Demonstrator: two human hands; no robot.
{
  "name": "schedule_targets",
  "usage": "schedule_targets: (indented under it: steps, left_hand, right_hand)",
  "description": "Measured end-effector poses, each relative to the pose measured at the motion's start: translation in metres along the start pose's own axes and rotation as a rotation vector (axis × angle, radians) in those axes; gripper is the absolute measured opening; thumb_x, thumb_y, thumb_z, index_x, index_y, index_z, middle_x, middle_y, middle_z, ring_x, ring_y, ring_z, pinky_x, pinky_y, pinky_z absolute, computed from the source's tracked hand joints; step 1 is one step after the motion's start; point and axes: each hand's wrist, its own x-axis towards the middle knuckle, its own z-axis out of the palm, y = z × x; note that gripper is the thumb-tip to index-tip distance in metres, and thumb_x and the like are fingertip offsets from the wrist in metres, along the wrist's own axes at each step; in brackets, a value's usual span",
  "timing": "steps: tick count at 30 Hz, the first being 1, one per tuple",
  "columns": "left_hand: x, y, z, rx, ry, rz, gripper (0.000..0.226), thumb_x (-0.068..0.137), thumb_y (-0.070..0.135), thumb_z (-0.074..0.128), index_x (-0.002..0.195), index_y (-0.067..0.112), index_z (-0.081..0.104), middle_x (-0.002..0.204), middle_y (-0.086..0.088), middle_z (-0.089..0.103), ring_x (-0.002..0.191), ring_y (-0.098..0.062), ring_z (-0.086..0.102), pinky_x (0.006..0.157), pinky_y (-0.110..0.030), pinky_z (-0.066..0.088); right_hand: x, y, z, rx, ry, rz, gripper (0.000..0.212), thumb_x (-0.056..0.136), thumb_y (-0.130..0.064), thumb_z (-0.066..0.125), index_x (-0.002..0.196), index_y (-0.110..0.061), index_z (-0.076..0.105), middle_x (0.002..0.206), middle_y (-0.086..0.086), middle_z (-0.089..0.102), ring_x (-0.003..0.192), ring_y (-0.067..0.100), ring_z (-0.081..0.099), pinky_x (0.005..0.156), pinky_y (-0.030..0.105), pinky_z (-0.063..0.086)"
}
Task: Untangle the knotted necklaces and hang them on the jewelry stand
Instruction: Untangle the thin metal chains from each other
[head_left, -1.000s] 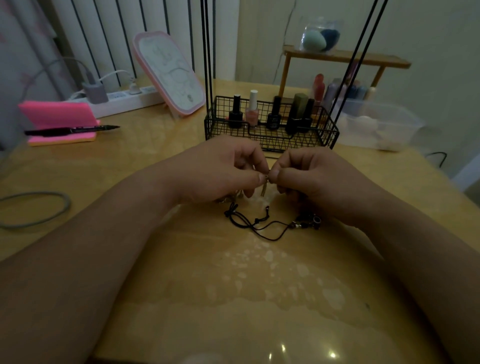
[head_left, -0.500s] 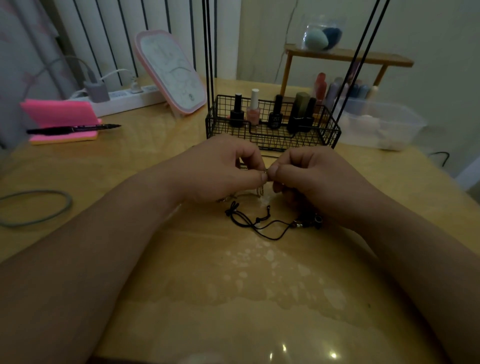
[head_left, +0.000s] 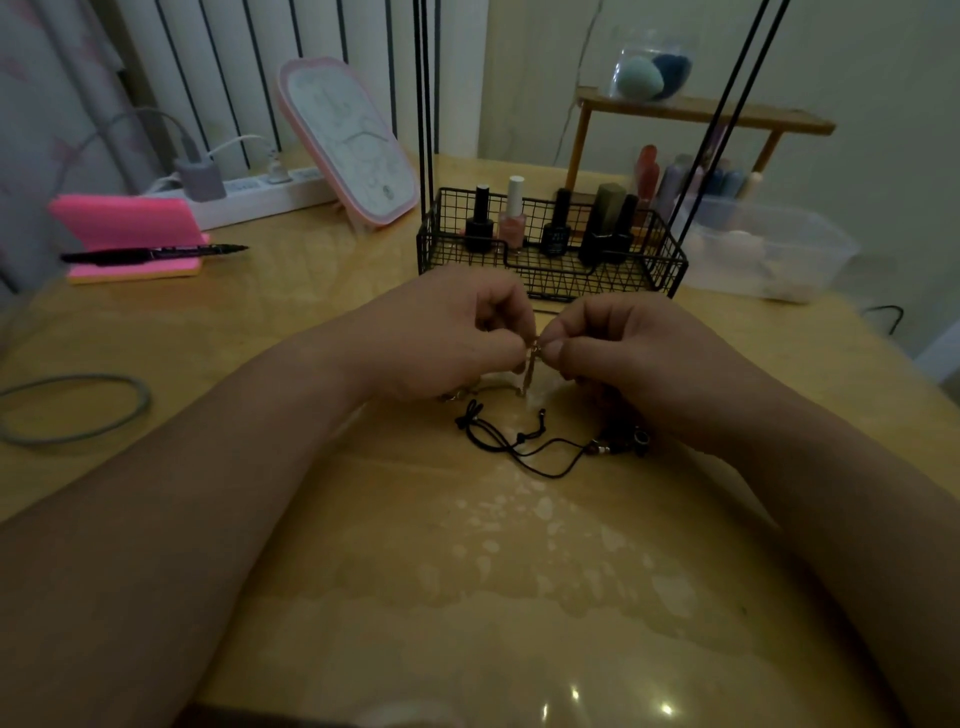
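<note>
The black wire basket (head_left: 550, 262) just behind the hands holds a row of nail polish bottles (head_left: 511, 218), with thin black rods (head_left: 427, 130) rising from its corners. The clear plastic box (head_left: 810, 244) to its right holds pale things I can't make out. The left hand (head_left: 441, 338) and right hand (head_left: 623, 353) are both curled, pinching a fine gold chain (head_left: 529, 371) between them just above the table (head_left: 467, 571), while the black cord necklace (head_left: 519, 444) lies loose beneath them with bare tabletop out to the near edge; a pink mirror (head_left: 348, 140), power strip (head_left: 260, 195) and pink notepad (head_left: 124, 228) with a pen (head_left: 156, 253) sit well off left.
</note>
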Motion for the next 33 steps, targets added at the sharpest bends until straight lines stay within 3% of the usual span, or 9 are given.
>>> schedule_targets:
  steps: [4,8,12,16,20,24,28,30,33]
  left_hand:
    - [-0.0025,0.0051,-0.002,-0.064,-0.088,-0.011,0.023,0.096,0.014,0.066,0.116,0.026,0.066,0.089,0.005,0.08,0.061,-0.017,0.056,0.063,-0.033,0.046]
    - [-0.0013,0.003,-0.0031,-0.041,-0.081,0.003,0.008,0.095,0.022,0.073,0.103,0.023,0.073,0.062,0.008,0.063,0.054,-0.008,0.053,0.057,-0.027,0.043]
    - [-0.0004,0.0002,-0.0044,0.004,-0.106,0.002,0.004,0.094,0.03,0.075,0.093,0.025,0.076,0.057,0.007,0.05,0.053,-0.009,0.044,0.054,-0.028,0.038]
    - [-0.0005,-0.0023,-0.0039,0.122,-0.113,-0.009,0.007,0.094,0.037,0.073,0.09,0.032,0.074,0.077,0.01,0.067,0.064,-0.004,0.056,0.06,-0.026,0.046]
    - [-0.0008,-0.0011,-0.0035,0.007,-0.1,-0.042,0.015,0.091,0.033,0.069,0.084,0.02,0.071,0.087,-0.004,0.073,0.073,-0.025,0.063,0.068,-0.045,0.053]
    - [-0.0014,-0.0011,-0.0051,-0.066,-0.097,-0.07,0.017,0.096,0.015,0.062,0.079,0.011,0.063,0.064,-0.002,0.061,0.059,-0.017,0.05,0.059,-0.033,0.043]
    - [-0.0004,-0.001,-0.0048,0.013,-0.132,-0.051,0.013,0.095,0.021,0.069,0.106,0.028,0.072,0.058,0.005,0.053,0.052,-0.012,0.045,0.052,-0.027,0.037]
    - [-0.0006,0.0007,-0.0025,0.052,-0.168,-0.032,0.014,0.095,0.025,0.072,0.106,0.033,0.073,0.052,0.012,0.051,0.047,-0.004,0.042,0.05,-0.019,0.034]
    - [0.0006,0.0011,-0.0028,0.096,-0.156,-0.012,0.008,0.094,0.026,0.074,0.098,0.033,0.076,0.051,0.024,0.052,0.049,0.004,0.047,0.05,-0.014,0.033]
  right_hand:
    - [0.0005,0.0018,-0.0051,0.043,-0.015,0.03,0.011,0.1,-0.023,0.066,0.095,-0.019,0.075,0.078,0.008,0.065,0.068,0.025,0.05,0.068,0.043,0.043]
    - [0.0001,0.0012,-0.005,0.078,-0.039,0.035,0.012,0.101,-0.023,0.064,0.095,-0.019,0.074,0.078,0.006,0.062,0.07,0.025,0.048,0.07,0.044,0.041]
    - [-0.0008,0.0005,-0.0059,0.056,-0.05,0.032,0.011,0.1,-0.023,0.064,0.095,-0.019,0.074,0.077,0.003,0.063,0.069,0.024,0.049,0.07,0.044,0.042]
    - [0.0005,0.0013,-0.0087,0.033,-0.046,0.057,0.009,0.099,-0.022,0.066,0.096,-0.02,0.074,0.077,0.004,0.064,0.067,0.025,0.051,0.068,0.043,0.043]
    - [0.0002,0.003,-0.0108,-0.009,-0.069,0.028,0.005,0.097,-0.021,0.069,0.096,-0.022,0.074,0.075,0.002,0.065,0.066,0.022,0.054,0.066,0.04,0.046]
    - [0.0005,0.0033,-0.0095,-0.096,-0.077,-0.023,0.003,0.096,-0.028,0.072,0.095,-0.028,0.075,0.076,-0.005,0.068,0.066,0.009,0.059,0.066,0.035,0.049]
    - [-0.0003,0.0028,-0.0085,-0.094,-0.069,-0.055,0.006,0.098,-0.029,0.069,0.094,-0.029,0.074,0.075,-0.001,0.066,0.065,0.014,0.057,0.066,0.038,0.048]
    - [-0.001,0.0015,-0.0088,-0.041,-0.064,-0.067,0.009,0.098,-0.026,0.067,0.093,-0.028,0.074,0.079,0.012,0.065,0.066,0.022,0.055,0.067,0.041,0.048]
    - [-0.0002,0.0009,-0.0107,-0.013,-0.031,-0.087,0.008,0.099,-0.02,0.066,0.095,-0.021,0.073,0.077,0.002,0.065,0.067,0.018,0.056,0.068,0.039,0.049]
